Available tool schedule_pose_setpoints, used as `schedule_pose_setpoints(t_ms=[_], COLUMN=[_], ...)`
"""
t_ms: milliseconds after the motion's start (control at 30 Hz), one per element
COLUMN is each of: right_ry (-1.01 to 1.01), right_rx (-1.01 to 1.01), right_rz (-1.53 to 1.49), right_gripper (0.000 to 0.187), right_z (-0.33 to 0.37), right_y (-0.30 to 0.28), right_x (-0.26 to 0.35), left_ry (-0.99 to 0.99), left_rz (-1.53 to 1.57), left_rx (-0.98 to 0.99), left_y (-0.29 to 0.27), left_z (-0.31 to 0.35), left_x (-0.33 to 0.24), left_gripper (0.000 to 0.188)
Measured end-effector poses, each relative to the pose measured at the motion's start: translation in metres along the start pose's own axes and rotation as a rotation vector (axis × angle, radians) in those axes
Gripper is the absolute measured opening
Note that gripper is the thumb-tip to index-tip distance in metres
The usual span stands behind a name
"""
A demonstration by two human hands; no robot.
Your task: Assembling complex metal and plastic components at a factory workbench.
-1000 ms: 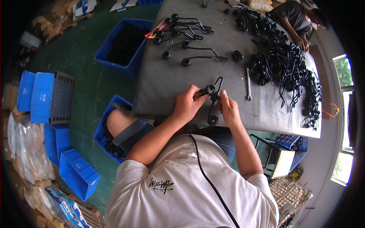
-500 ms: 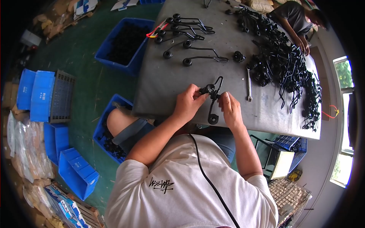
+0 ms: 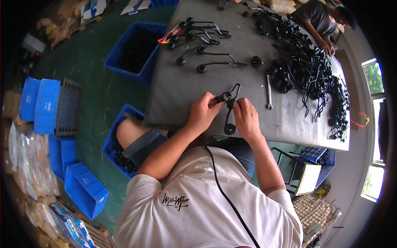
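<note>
A black bent-rod bracket [image 3: 227, 118] is held just above the near part of the grey table. Its looped end points away from me, and a round eyelet is at its near end. My left hand [image 3: 202, 112] pinches the dark clamp-like piece [image 3: 223, 97] on the bracket's left side. From the right, my right hand [image 3: 247, 118] closes its fingers on the bracket's middle; its fingertips are partly hidden. To the right of my right hand, a combination wrench [image 3: 269, 93] lies on the table. Several similar bent rods [image 3: 223, 63] lie farther off to the left.
A large heap of black rods and fittings [image 3: 320, 78] covers the table's right side. A small black cluster [image 3: 258, 62] lies left of it. Blue bins [image 3: 142, 74] of black parts stand beyond the table's left edge. Another person's hands [image 3: 329, 47] are at the far right.
My right hand has shifted slightly left and closed in on the bracket's middle. My left hand keeps its pinch. A hand has appeared at the far edge of the table.
</note>
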State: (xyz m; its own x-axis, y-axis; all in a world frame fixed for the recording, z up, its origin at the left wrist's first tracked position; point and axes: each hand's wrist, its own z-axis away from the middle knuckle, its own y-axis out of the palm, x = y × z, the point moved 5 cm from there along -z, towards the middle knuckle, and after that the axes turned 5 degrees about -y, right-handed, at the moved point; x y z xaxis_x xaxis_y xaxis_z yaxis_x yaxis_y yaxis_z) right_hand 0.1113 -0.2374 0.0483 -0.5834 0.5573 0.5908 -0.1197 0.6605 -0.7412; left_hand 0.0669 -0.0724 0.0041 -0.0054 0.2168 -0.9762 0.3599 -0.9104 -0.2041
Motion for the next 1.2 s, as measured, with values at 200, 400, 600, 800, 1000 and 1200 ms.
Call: schedule_pose_setpoints(t_ms=[200, 400, 600, 800, 1000, 1200], right_ry=[0.505, 0.46, 0.333, 0.429, 0.281, -0.161], right_rx=[0.146, 0.097, 0.016, 0.314, -0.188, -0.181], right_rz=[-0.603, -0.359, 0.557, 0.096, -0.593, -0.132], right_gripper=[0.041, 0.037, 0.044, 0.038, 0.01, 0.014], right_z=[0.011, -0.009, -0.034, -0.046, 0.017, 0.039], right_y=[0.031, 0.003, -0.051, -0.045, -0.034, -0.015], right_x=[-0.044, -0.067, -0.157, -0.167, -0.055, 0.001], left_ry=[0.162, 0.223, 0.172, 0.241, 0.138, 0.195], left_rz=[-0.114, -0.227, -0.363, -0.361, -0.261, -0.336], left_rx=[-0.147, -0.184, -0.15, -0.167, -0.119, -0.138], left_y=[-0.004, -0.003, -0.002, -0.006, -0.01, -0.008], left_z=[0.017, 0.007, -0.002, 0.004, 0.011, 0.012], left_x=[-0.009, -0.021, -0.003, 0.003, 0.001, 0.006], left_gripper=[0.029, 0.03, 0.033, 0.039, 0.049, 0.05])
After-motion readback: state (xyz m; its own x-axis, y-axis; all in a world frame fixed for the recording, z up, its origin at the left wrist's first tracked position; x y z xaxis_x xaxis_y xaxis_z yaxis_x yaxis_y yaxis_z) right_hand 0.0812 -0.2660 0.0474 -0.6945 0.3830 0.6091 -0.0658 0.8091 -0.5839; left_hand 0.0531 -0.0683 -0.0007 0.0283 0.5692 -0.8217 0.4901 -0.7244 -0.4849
